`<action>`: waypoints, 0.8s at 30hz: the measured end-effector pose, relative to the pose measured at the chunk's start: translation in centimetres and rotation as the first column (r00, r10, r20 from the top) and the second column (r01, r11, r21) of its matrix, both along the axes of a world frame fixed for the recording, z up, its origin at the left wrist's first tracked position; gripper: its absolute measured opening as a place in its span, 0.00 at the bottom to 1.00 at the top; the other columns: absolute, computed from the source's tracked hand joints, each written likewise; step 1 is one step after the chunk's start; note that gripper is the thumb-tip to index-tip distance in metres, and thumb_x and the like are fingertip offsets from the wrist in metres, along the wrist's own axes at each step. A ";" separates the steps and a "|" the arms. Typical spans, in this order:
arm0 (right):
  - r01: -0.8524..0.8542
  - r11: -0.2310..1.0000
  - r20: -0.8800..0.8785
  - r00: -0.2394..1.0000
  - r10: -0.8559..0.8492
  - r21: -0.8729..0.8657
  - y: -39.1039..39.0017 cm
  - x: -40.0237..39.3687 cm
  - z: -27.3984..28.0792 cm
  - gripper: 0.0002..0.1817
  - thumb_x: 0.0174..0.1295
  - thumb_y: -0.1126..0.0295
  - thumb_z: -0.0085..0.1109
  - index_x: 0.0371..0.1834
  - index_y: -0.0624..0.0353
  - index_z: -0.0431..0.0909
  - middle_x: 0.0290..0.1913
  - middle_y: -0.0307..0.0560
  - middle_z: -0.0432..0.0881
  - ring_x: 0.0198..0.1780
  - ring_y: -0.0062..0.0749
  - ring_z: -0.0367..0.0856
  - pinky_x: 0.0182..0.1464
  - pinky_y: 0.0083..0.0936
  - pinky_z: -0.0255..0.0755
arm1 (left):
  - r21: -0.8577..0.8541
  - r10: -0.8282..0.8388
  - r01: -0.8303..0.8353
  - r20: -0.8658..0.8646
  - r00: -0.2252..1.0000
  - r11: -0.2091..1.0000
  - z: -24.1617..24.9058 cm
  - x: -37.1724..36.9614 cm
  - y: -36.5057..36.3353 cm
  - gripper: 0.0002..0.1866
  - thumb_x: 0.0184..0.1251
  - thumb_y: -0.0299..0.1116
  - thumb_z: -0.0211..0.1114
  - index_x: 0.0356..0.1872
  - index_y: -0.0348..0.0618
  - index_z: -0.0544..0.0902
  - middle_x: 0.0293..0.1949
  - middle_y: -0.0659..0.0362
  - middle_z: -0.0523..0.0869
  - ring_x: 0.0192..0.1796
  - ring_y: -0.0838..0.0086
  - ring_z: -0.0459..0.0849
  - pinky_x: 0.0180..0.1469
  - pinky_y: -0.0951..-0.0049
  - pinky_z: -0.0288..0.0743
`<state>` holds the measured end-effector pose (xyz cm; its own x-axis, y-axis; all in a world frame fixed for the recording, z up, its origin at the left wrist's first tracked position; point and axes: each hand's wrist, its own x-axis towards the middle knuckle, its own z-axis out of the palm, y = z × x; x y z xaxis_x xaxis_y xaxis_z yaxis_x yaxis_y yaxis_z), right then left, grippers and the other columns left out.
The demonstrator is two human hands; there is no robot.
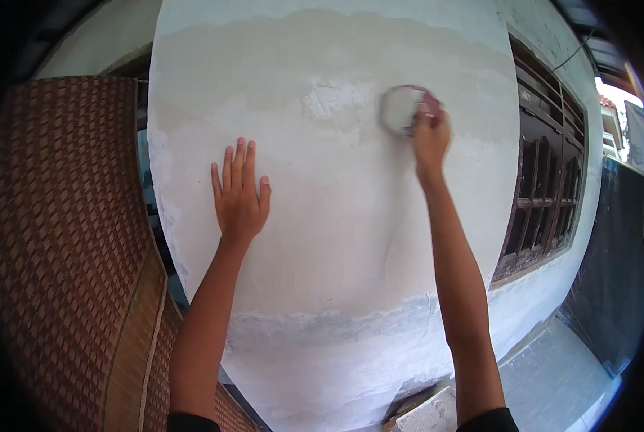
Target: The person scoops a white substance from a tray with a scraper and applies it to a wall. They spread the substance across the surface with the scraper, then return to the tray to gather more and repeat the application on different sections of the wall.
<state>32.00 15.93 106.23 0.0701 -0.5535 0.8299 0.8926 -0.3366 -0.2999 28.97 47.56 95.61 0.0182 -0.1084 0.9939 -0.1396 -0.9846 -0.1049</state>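
My left hand [240, 196] lies flat against the pale plastered wall [322, 237], fingers spread and holding nothing. Higher up and to the right, my right hand [431, 133] is closed on a round dark-rimmed thing [403, 109] with a pale middle and a dark red part under the fingers. Motion blurs it, and I cannot tell its exact kind. It is up at the wall's surface, just right of a rough white patch [334, 99]. A greyish coat covers the wall's middle, with whiter bands along its lower part and upper edge.
A woven brown panel [70, 180] stands close on the left. To the right is a dark wooden window frame [538, 180] with bars. At the wall's foot lies a pale slab or box [426, 416], and a dark sheet [610, 259] stands at far right.
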 end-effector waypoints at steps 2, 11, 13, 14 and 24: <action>-0.009 0.959 -0.042 0.999 -0.003 -0.284 2.3 -0.2 -1.0 0.16 0.67 0.61 0.57 0.45 0.65 0.78 0.37 0.58 0.85 0.39 0.43 0.84 0.45 0.35 0.75 | -0.002 0.015 -0.015 -0.008 1.000 1.000 0.0 0.0 0.0 0.31 0.73 0.39 0.51 0.76 0.50 0.59 0.77 0.58 0.60 0.78 0.62 0.55 0.78 0.51 0.41; 0.094 0.989 -0.081 0.993 -0.085 0.116 -2.2 -0.6 -0.1 0.15 0.68 0.63 0.56 0.47 0.64 0.77 0.39 0.57 0.84 0.42 0.46 0.84 0.47 0.38 0.74 | 0.032 -0.010 0.009 0.013 1.000 0.999 -0.1 -0.2 -0.1 0.31 0.72 0.33 0.49 0.76 0.45 0.57 0.77 0.55 0.58 0.79 0.60 0.53 0.78 0.50 0.38; 0.016 0.989 -0.031 0.999 -0.021 -0.147 0.9 -0.7 -0.1 0.15 0.67 0.62 0.56 0.47 0.62 0.77 0.39 0.59 0.84 0.42 0.50 0.84 0.47 0.38 0.74 | 0.027 -0.004 0.004 0.014 1.000 1.000 0.0 -0.3 -0.1 0.31 0.73 0.34 0.49 0.76 0.46 0.58 0.77 0.56 0.59 0.78 0.60 0.54 0.78 0.50 0.39; 0.032 0.961 -0.116 0.991 -0.066 -0.273 1.7 -1.0 -0.2 0.15 0.67 0.61 0.56 0.47 0.63 0.78 0.40 0.61 0.84 0.44 0.55 0.83 0.47 0.40 0.74 | 0.019 0.004 -0.004 0.015 1.000 1.000 0.0 -0.3 -0.1 0.31 0.73 0.36 0.50 0.76 0.46 0.59 0.76 0.57 0.60 0.78 0.61 0.55 0.78 0.50 0.41; -0.036 0.995 -0.055 0.998 0.041 0.093 -3.3 -2.2 0.3 0.16 0.69 0.59 0.57 0.44 0.63 0.79 0.37 0.43 0.83 0.35 0.27 0.79 0.40 0.27 0.75 | 0.021 0.001 -0.001 0.008 1.000 1.000 -0.2 0.0 -0.5 0.30 0.74 0.35 0.47 0.76 0.45 0.58 0.77 0.54 0.58 0.79 0.59 0.53 0.78 0.49 0.39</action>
